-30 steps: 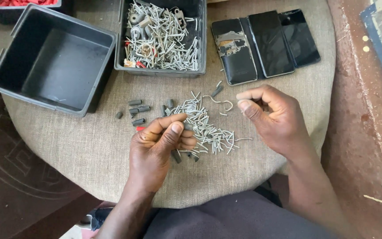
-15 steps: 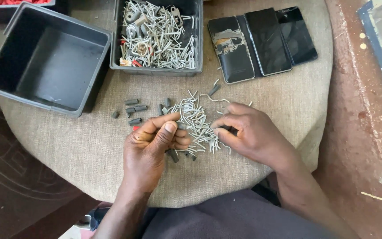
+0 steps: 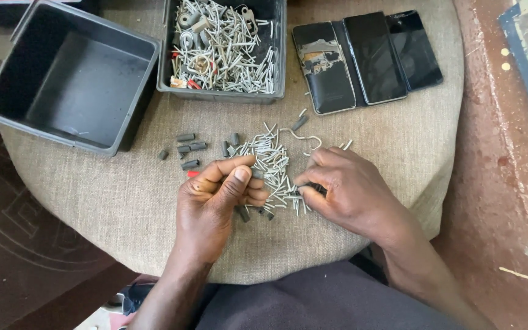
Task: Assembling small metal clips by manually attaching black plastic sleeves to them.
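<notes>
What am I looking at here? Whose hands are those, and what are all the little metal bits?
The camera sits on a person's head and looks down, so you see their own two hands. They work over a round cushion covered in beige cloth. The left hand and the right hand both pinch at a pile of small metal pins. Beside it lie short grey tubes and a bent wire hook. Behind stand an empty dark bin, a bin full of mixed metal bits, and three dark phones.
</notes>
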